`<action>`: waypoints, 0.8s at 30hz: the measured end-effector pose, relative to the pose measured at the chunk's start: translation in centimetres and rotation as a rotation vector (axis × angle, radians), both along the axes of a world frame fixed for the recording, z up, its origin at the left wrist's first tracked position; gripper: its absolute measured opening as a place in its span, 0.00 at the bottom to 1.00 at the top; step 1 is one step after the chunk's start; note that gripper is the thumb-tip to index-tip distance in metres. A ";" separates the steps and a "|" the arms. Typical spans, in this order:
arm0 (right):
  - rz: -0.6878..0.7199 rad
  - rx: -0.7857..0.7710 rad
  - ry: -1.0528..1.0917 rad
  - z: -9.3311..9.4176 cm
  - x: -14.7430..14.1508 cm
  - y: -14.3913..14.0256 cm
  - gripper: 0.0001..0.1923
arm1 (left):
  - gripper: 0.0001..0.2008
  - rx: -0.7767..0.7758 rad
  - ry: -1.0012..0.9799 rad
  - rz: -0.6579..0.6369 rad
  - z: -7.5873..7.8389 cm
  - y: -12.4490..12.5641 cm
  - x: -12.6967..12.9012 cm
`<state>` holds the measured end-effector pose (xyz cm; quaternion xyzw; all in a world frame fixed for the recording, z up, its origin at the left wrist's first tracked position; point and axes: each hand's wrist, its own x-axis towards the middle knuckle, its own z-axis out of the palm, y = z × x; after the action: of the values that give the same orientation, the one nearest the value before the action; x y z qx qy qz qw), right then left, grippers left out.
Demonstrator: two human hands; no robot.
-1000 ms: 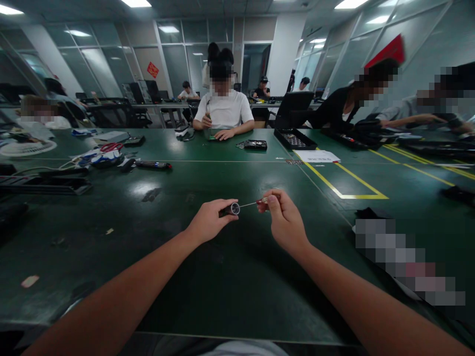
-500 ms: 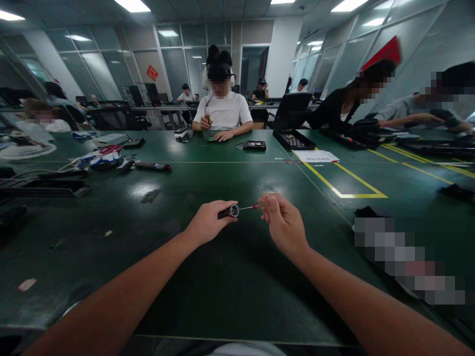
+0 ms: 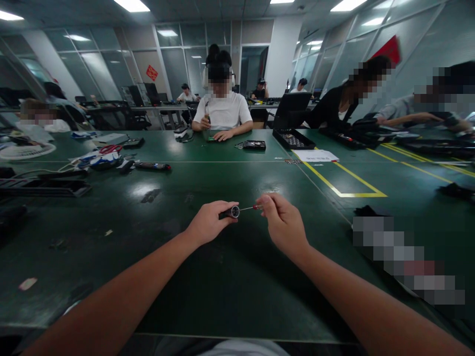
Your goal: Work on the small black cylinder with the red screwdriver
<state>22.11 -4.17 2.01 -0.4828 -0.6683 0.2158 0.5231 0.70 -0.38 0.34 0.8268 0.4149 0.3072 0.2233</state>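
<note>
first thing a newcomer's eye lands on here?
Dead centre: the left hand grips a small dark cylinder and the right hand holds a thin screwdriver whose tip points into the cylinder's open end, just above the green table. Next, the person in a white shirt seated opposite, and the yellow tape lines at right.
</note>
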 end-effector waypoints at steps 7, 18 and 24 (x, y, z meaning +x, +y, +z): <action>-0.008 -0.050 0.160 -0.6 -0.1 0.9 0.15 | 0.21 0.028 0.010 0.059 0.0 0.0 -0.1; -0.001 -0.381 0.790 -1.6 0.9 3.8 0.13 | 0.21 0.107 0.091 0.014 0.0 0.7 0.1; -0.007 -0.157 0.480 -1.8 0.7 3.0 0.15 | 0.22 0.049 0.052 0.041 0.1 0.5 -0.1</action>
<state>22.80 -1.17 0.16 -0.4593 -0.5043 0.3736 0.6286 0.58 0.09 0.41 0.8309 0.4300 0.3003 0.1859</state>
